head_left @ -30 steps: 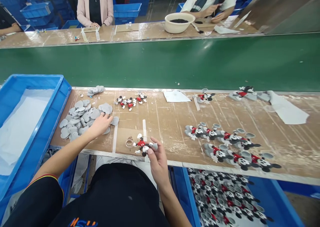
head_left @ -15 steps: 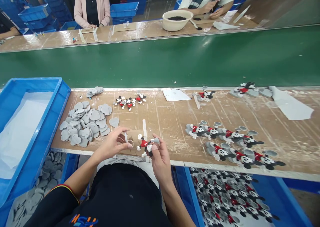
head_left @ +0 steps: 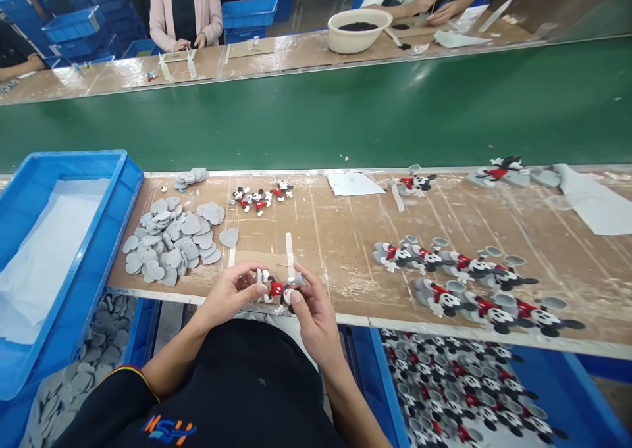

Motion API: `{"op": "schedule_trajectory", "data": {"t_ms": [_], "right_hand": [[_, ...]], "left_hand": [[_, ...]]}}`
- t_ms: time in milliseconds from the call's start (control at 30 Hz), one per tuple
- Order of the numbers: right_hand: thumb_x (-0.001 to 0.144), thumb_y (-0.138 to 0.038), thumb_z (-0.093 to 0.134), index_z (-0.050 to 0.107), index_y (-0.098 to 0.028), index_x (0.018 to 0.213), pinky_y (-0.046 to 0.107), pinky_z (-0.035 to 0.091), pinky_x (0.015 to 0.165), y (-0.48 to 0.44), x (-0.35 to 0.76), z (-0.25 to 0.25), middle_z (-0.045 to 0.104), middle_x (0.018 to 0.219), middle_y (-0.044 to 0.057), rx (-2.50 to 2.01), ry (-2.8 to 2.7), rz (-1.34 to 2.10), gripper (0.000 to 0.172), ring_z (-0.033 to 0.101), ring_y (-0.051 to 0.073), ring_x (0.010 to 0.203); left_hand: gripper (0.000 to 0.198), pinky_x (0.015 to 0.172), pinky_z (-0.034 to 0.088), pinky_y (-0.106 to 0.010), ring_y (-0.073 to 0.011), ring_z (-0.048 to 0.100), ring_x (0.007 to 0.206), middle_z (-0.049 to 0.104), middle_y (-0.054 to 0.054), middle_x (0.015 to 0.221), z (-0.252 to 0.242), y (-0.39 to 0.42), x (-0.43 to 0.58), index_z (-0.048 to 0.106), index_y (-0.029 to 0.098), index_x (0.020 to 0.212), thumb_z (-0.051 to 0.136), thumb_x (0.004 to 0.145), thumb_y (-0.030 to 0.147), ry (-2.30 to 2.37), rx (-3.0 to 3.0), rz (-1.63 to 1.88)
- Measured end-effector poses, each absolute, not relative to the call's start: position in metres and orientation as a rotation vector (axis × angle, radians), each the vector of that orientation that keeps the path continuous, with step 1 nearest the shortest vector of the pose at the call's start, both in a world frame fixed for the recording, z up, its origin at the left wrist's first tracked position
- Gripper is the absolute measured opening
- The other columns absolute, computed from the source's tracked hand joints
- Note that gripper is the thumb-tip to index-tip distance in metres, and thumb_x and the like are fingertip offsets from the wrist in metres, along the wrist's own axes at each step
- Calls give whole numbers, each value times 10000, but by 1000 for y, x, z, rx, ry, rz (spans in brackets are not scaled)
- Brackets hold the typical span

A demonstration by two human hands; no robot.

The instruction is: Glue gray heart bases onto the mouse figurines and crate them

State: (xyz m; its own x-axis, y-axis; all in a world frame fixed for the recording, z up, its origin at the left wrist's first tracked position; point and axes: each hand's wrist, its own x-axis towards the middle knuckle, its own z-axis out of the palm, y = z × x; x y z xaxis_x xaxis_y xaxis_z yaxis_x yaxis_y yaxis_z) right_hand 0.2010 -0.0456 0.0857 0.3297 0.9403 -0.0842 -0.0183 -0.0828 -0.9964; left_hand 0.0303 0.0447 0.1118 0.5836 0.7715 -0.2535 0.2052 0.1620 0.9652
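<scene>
A small rubber Mickey Mouse figure with red shorts (head_left: 279,290) is pinched by the right hand (head_left: 316,320) just inside the front edge of a scuffed tan workboard (head_left: 336,264), with the left hand (head_left: 230,295) held close beside it. If the pinch is loosened, the figure could be dropped past the edge.

Light: bright and even right across the scene, coming from overhead by the look of it.
Far workbench (head_left: 296,56): glare flaring off the tan board!
Green conveyor belt (head_left: 316,119): a pale sheen along its surface.
Right hand (head_left: 316,323): only a soft, faint shadow beneath it.
Blue crate (head_left: 83,158): stretched and bowed by wide-angle distortion at the frame's edge.
Focus: the distant background turns slightly soft.
</scene>
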Motion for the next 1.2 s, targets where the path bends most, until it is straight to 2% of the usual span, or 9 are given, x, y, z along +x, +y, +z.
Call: {"op": "schedule_trajectory", "data": {"t_ms": [67, 267, 433, 567, 667, 767, 1000, 1200], "right_hand": [[954, -406, 555, 542, -262, 1358, 303, 540, 712, -44, 202, 86, 644, 873, 14, -1403, -941, 1010, 429, 619, 153, 745], [960, -405, 542, 544, -268, 1358, 270, 499, 594, -34, 211, 89, 592, 798, -11, -1343, -1004, 1055, 421, 544, 128, 630], [974, -445, 510, 490, -253, 1384, 283, 510, 588, -22, 210, 91, 566, 746, -26, -1277, -983, 1101, 453, 565, 134, 601], [961, -451, 542, 403, -283, 1433, 312, 567, 667, -20, 206, 90, 591, 871, -2, -1172, -941, 1176, 521, 642, 154, 704], [890, -421, 667, 323, -313, 1487, 345, 593, 740, -23, 207, 89, 622, 1047, 48, -1153, -995, 1233, 697, 675, 189, 845], [830, -359, 747, 261, -342, 1516, 357, 603, 770, -25, 206, 88, 601, 1133, 60, -1187, -1044, 1250, 841, 671, 179, 854], [880, -321, 686, 291, -308, 1516, 363, 589, 857, -25, 200, 87, 581, 1140, 77, -1315, -1146, 1042, 748, 655, 178, 918], [897, -298, 654, 275, -299, 1528, 384, 576, 872, -21, 199, 98, 565, 1137, 83, -1357, -1272, 929, 736, 653, 199, 951]], "left_hand": [[469, 607, 399, -221, -111, 498, 658, 569, 5, 748, 110, 43, 29, 642, 172, 1202, 681, 863, 494, 913, 1356, 491], [522, 723, 462, -257, -161, 583, 835, 627, -49, 925, 103, 43, 27, 614, 214, 1298, 689, 859, 488, 855, 1293, 530], [463, 758, 471, -269, -179, 595, 872, 630, -46, 894, 101, 43, 29, 658, 202, 1214, 691, 855, 492, 858, 1267, 606], [413, 731, 455, -249, -151, 569, 826, 632, -41, 925, 107, 43, 31, 656, 196, 1156, 701, 853, 473, 882, 1255, 689], [396, 724, 454, -249, -150, 562, 817, 635, -40, 924, 113, 43, 31, 648, 189, 1126, 695, 855, 475, 892, 1241, 720], [388, 732, 455, -249, -153, 561, 832, 634, -42, 937, 116, 42, 31, 654, 188, 1109, 702, 849, 472, 908, 1250, 733], [364, 736, 460, -241, -143, 560, 839, 620, -56, 1032, 107, 39, 31, 654, 205, 1140, 698, 863, 437, 877, 1255, 744], [353, 761, 465, -235, -137, 562, 842, 625, -35, 965, 109, 39, 31, 615, 207, 1152, 694, 874, 410, 839, 1257, 786]]}}
